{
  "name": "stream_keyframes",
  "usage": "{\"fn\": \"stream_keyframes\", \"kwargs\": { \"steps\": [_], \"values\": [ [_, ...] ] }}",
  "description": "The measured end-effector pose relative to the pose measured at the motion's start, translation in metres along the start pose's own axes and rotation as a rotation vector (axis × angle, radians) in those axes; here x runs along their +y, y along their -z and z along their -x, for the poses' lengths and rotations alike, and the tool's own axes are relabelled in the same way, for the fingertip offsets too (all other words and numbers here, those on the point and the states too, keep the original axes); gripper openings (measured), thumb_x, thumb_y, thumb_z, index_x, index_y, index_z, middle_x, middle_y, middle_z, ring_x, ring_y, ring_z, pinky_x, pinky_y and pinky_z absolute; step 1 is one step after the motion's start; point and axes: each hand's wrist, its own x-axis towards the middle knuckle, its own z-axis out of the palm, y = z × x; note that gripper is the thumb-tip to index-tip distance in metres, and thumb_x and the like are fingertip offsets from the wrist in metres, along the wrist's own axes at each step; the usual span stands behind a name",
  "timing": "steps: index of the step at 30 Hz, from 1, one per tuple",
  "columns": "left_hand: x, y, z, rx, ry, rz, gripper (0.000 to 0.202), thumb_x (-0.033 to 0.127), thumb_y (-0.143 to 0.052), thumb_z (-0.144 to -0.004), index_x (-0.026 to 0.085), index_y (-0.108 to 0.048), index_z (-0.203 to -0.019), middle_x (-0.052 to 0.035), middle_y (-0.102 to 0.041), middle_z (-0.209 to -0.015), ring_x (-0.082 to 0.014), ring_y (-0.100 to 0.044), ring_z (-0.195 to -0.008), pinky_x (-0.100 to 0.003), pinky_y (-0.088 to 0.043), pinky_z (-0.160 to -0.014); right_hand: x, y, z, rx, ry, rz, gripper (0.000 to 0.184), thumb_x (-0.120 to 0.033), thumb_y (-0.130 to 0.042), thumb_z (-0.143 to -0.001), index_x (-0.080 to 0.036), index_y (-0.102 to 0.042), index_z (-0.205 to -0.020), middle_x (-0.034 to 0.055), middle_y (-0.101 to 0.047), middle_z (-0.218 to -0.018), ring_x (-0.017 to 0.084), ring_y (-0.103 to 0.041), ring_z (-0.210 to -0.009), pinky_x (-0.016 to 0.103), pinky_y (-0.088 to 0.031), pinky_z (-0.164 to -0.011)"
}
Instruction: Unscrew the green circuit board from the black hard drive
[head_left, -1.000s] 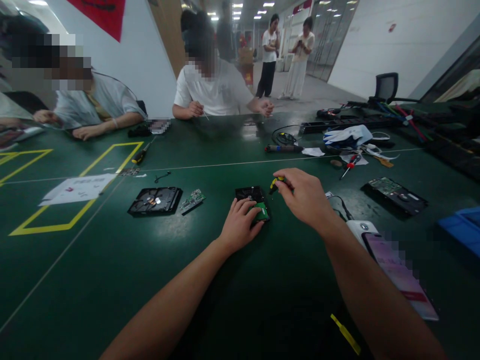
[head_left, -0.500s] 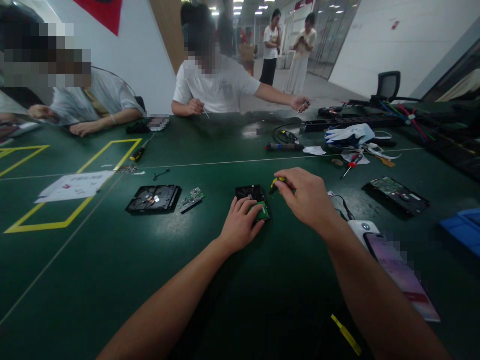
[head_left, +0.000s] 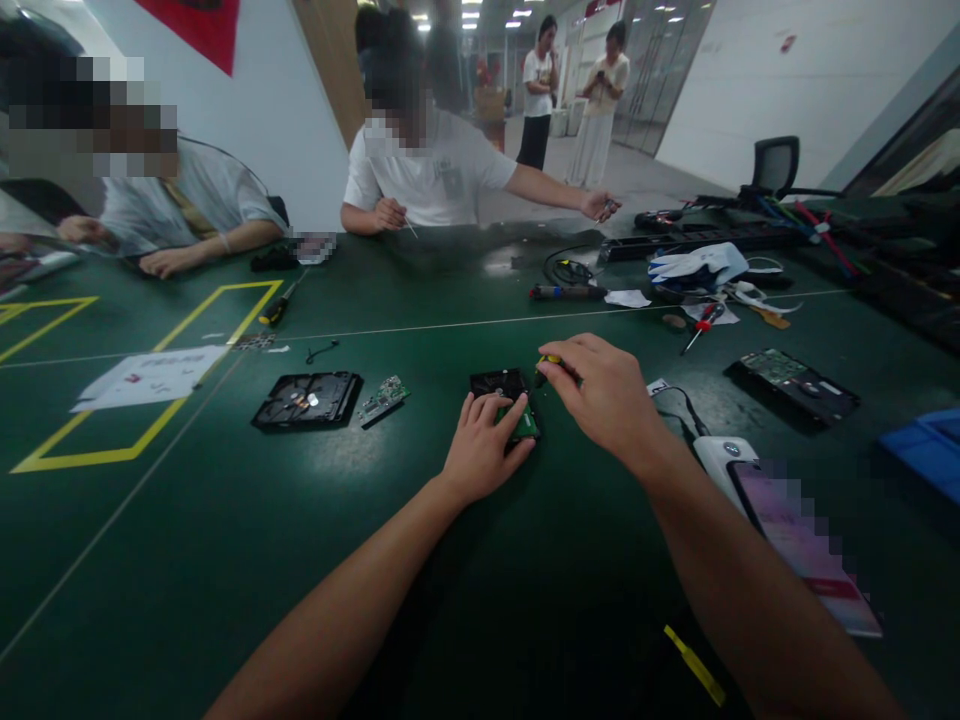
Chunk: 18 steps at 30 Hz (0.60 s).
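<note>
On the green table in front of me lies a black hard drive (head_left: 499, 380) with a green circuit board (head_left: 527, 425). Over its near part rests my left hand (head_left: 487, 440), the fingers across the board and the thumb at the right edge, holding the drive down. My right hand (head_left: 600, 395) pinches a small black-and-yellow screwdriver (head_left: 550, 362), its lower end at the drive's right edge. The exact spot where the tip touches is too small to make out. Left of the drive lie a loose circuit board (head_left: 385, 402) and another open hard drive (head_left: 307, 400).
To the right are a third hard drive (head_left: 791, 388), a phone (head_left: 802, 540), a white device (head_left: 724, 455) with a cable, and a blue bin (head_left: 926, 450). Further back lie a red screwdriver (head_left: 703, 327), gloves (head_left: 697, 265) and a dark pen-shaped tool (head_left: 568, 293). Co-workers sit opposite.
My right hand has moved slightly left, bringing the screwdriver against the drive's edge. A finger of my left hand has stretched further right over the board.
</note>
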Motion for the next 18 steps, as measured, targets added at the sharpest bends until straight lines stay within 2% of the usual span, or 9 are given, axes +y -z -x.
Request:
{"fn": "stream_keyframes", "kwargs": {
  "steps": [10,18],
  "values": [
    [0.0008,-0.003,-0.0028,-0.007,0.03,-0.062,0.064,0.053,-0.056,-0.098,0.028,-0.046,-0.155,-0.012,-0.055,-0.138,-0.0346,-0.044,-0.139,-0.064,-0.025,-0.125,-0.0018,-0.0021,-0.0002,-0.009,-0.011,-0.026,0.022,-0.025,-0.056,-0.102,-0.021,-0.073,-0.114,0.01,-0.072,-0.107,0.025,-0.067,-0.101,0.039,-0.051,-0.091],
    [0.0001,-0.0027,-0.0014,-0.009,0.024,-0.071,0.067,0.053,-0.06,-0.096,0.026,-0.046,-0.155,-0.0126,-0.054,-0.139,-0.0355,-0.043,-0.14,-0.064,-0.024,-0.125,-0.0042,-0.009,0.0004,0.016,-0.042,-0.023,0.028,-0.028,-0.056,-0.103,-0.019,-0.071,-0.124,0.0121,-0.068,-0.109,0.025,-0.066,-0.099,0.04,-0.053,-0.09]
  ]
}}
